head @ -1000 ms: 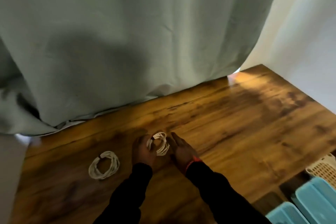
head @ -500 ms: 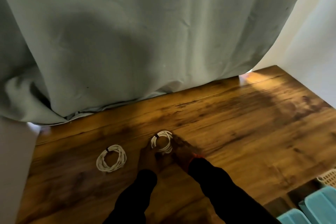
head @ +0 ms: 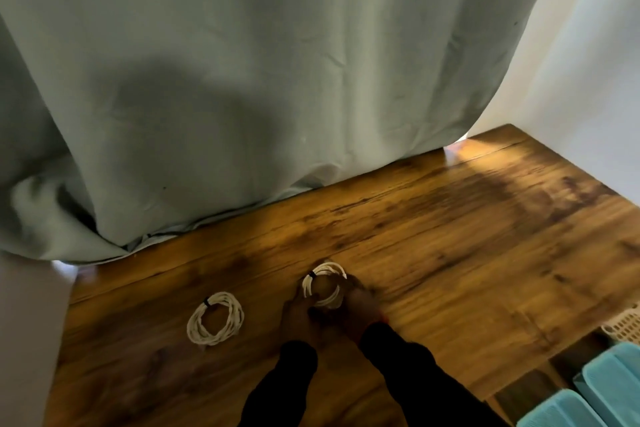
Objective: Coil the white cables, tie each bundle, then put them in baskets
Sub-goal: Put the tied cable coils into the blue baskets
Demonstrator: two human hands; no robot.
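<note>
A grey-green curtain (head: 242, 80) is draped over the wooden table (head: 467, 253). A tied white cable coil (head: 324, 284) is held between the left hand (head: 298, 315) and right hand (head: 360, 308), fingers curled around it; a second tied coil (head: 215, 322) is seen left of the hands, baskets (head: 609, 388) well right.

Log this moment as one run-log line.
stage: tying second bundle | hands: left hand and right hand at coil | tied coil: loose on table | baskets: right, unused

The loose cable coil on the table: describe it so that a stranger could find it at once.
On the wooden table, below the grey-green curtain, lie two white coils. The loose cable coil lies alone, left of both hands, untouched; its neighbour, the other coil, sits between the hands.
</note>
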